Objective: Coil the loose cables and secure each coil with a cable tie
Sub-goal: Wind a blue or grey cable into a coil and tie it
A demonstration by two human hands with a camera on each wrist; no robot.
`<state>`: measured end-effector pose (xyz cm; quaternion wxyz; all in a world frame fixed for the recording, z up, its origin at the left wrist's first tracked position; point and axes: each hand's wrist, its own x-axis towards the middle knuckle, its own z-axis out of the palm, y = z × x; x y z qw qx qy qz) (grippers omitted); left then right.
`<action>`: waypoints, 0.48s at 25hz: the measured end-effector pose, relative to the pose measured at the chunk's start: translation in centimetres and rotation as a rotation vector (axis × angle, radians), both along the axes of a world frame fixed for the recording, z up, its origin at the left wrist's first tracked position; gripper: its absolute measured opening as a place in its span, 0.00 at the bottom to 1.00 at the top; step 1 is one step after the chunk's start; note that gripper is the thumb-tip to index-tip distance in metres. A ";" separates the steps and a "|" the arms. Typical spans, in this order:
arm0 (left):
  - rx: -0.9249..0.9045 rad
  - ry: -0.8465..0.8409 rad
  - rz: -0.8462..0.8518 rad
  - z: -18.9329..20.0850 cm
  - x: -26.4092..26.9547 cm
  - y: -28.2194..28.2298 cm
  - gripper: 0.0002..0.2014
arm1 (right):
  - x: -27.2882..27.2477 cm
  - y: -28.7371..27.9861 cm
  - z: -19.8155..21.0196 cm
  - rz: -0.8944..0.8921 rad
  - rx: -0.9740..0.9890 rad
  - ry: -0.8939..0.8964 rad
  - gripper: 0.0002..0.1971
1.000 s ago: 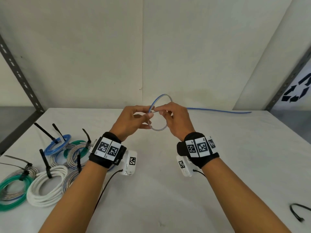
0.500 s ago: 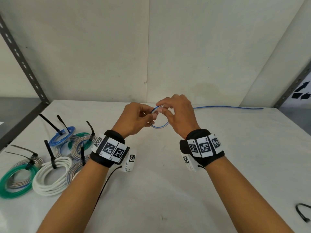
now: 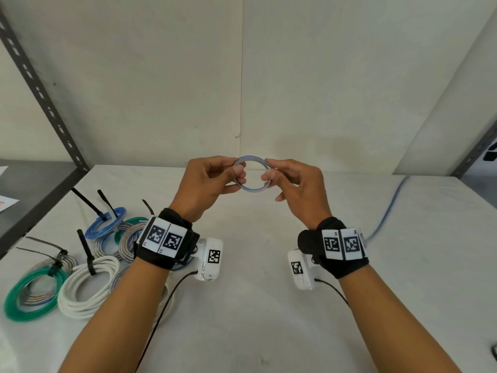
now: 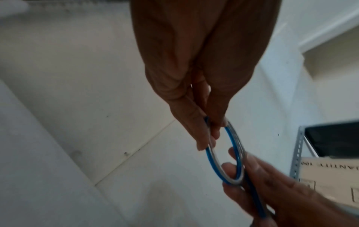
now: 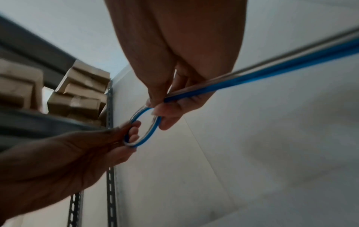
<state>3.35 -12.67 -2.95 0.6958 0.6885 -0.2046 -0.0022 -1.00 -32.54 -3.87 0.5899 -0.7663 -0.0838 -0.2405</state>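
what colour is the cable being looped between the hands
Blue with a silvery-clear stripe; the cable shows best in the right wrist view.

Blue-and-silver cable (image 3: 252, 188), white table (image 3: 269, 305), black-and-white checkered wristbands (image 3: 164, 239).

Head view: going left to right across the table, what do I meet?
green coil → white coil → left hand → blue-and-silver loop → right hand → loose blue cable

Cardboard boxes (image 5: 77, 92) sit stacked (somewhat untidily) on a metal shelf (image 5: 29, 119).
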 end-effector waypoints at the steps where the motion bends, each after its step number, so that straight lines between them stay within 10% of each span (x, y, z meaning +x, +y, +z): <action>1: -0.045 0.020 0.004 0.0 0.1 0.0 0.08 | 0.0 0.2 -0.3 0.007 0.074 0.005 0.08; 8: -0.235 0.183 -0.037 -0.5 -0.1 -1.5 0.08 | 0.2 1.4 -0.2 -0.053 0.343 -0.043 0.04; 12: -0.004 0.096 -0.085 -0.4 0.1 -0.7 0.14 | 0.2 0.5 -0.1 0.015 0.170 0.007 0.04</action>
